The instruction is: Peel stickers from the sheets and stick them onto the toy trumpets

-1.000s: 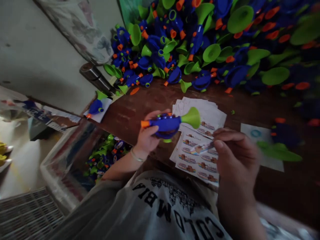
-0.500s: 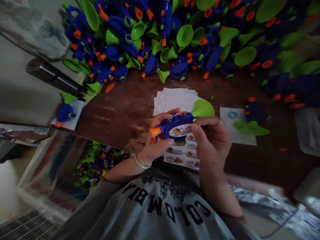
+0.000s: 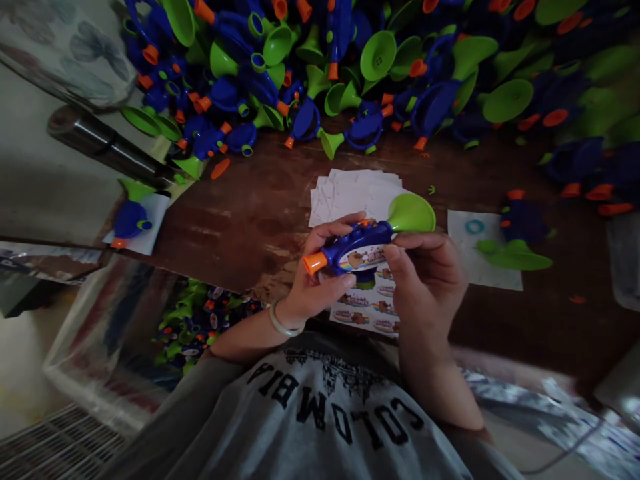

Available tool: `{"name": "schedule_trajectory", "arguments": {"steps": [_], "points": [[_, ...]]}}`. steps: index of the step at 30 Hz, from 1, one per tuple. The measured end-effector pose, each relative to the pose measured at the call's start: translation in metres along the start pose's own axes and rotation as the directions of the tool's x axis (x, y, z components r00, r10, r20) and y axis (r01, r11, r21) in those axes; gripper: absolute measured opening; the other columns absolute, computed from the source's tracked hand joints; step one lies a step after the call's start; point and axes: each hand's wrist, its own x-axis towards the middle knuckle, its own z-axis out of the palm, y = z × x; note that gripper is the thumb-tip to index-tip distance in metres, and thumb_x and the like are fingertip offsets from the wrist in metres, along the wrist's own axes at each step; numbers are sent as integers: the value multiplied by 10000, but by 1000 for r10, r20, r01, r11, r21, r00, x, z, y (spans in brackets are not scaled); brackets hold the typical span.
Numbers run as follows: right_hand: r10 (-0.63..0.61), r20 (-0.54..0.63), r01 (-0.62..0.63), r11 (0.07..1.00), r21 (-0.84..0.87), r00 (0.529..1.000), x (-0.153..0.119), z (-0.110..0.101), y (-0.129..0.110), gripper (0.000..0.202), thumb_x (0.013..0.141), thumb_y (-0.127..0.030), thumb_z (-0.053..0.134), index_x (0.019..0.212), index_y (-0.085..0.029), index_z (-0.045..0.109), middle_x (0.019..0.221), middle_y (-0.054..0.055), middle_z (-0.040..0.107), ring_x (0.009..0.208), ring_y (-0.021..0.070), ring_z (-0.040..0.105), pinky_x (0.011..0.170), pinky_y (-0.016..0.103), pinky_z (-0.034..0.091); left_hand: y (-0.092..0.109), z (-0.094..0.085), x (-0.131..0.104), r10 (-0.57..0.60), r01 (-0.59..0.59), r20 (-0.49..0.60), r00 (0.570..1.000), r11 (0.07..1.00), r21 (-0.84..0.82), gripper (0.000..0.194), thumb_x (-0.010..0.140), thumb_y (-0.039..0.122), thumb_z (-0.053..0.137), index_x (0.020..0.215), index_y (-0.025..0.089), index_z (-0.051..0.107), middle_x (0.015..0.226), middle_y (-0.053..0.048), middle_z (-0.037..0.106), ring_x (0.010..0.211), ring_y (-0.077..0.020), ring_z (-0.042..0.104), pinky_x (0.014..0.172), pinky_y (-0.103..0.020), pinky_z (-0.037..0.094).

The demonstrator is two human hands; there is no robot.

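We see the brown table (image 3: 260,213) under the work, and the big heap of toy trumpets (image 3: 379,57) is lying from 11 to 1 o'clock. The crate (image 3: 70,373) is at 8 o'clock. The toy trumpet in hand (image 3: 377,235) is near the centre, above the label sheet (image 3: 353,317), its green bell to 2 o'clock and its orange end to 9 o'clock. Our left hand (image 3: 313,287) is half closed around the orange end side, fingers above and thumb below. Our right hand (image 3: 430,280) has thumb and forefinger nearly together at the bell-side end of the oval label (image 3: 367,257); whether they pinch it or press it, we cannot tell. The smallest thing has changed the most: one second earlier this label was held apart from the toy, now it lies along the blue side. We judge the placing is well advanced, but this last end perhaps is not flat.
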Motion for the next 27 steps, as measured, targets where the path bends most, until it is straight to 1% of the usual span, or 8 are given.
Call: {"name": "schedule_trajectory", "arguments": {"steps": [4, 6, 9, 14, 20, 23, 25, 27], "points": [[-8, -2, 8, 1000, -2, 1000, 0, 1, 0, 154, 909, -375, 839, 961, -275, 734, 895, -25, 711, 825, 138, 691, 767, 307, 594, 0, 2, 0, 8, -8, 4, 1000, 1000, 30, 436, 903, 331, 837, 1306, 314, 672, 1571, -58, 614, 1477, -330, 604, 1260, -524, 494], [-18, 3, 18, 1000, 3, 1000, 0, 1, 0, 147, 910, -366, 840, 958, -276, 733, 890, -29, 711, 823, 134, 691, 766, 301, 589, -1, 3, 0, 19, -19, -14, 1000, 998, 57, 402, 917, 352, 830, 1285, 311, 675, 1556, -65, 627, 1463, -322, 615, 1265, -528, 484], [-30, 8, 30, 1000, 10, 1000, 1, 1, 0, 125, 918, -337, 834, 962, -278, 732, 885, -36, 714, 813, 125, 679, 758, 288, 566, -2, 5, 1, 33, -28, -51, 998, 996, 87, 326, 948, 335, 801, 1247, 301, 675, 1515, -70, 656, 1434, -308, 640, 1273, -535, 465], [-92, 36, 96, 989, -111, 995, 5, 1, -3, 97, 934, -336, 801, 958, -267, 738, 873, -25, 705, 799, 144, 640, 739, 319, 538, -1, 9, 2, 49, -41, -92, 995, 996, 80, 304, 926, 313, 828, 1194, 302, 686, 1464, -55, 688, 1447, -316, 630, 1278, -541, 454], [-136, 67, 147, 969, -199, 988, 8, 3, -5, 83, 953, -340, 776, 955, -264, 743, 885, -10, 727, 828, 165, 653, 779, 356, 554, 2, 9, 2, 51, -40, -106, 993, 994, 101, 309, 906, 334, 855, 1165, 302, 689, 1456, -49, 683, 1461, -322, 615, 1299, -560, 420], [-217, 89, 233, 934, -270, 972, 8, 3, -4, 50, 953, -310, 779, 959, -274, 745, 883, -10, 729, 858, 176, 660, 814, 375, 560, 3, 7, 2, 77, -64, -90, 993, 988, 141, 292, 916, 336, 840, 1161, 301, 685, 1460, -45, 683, 1437, -318, 637, 1292, -567, 434], [-297, 117, 320, 883, -345, 948, 10, 2, -2, 55, 940, -290, 794, 966, -289, 746, 869, -10, 713, 887, 190, 658, 843, 390, 564, 3, 6, 1, 96, -81, -85, 992, 984, 161, 274, 931, 323, 822, 1169, 307, 687, 1467, -37, 682, 1443, -309, 635, 1312, -568, 418], [-373, 87, 372, 820, -434, 924, 16, 1, -2, 195, 905, -298, 831, 1081, -300, 748, 987, 25, 708, 1018, 233, 658, 930, 441, 571, 5, 5, -1, 94, -79, -85, 992, 983, 165, 271, 944, 323, 806, 1182, 319, 676, 1481, -28, 678, 1462, -304, 621, 1321, -577, 416]]}}
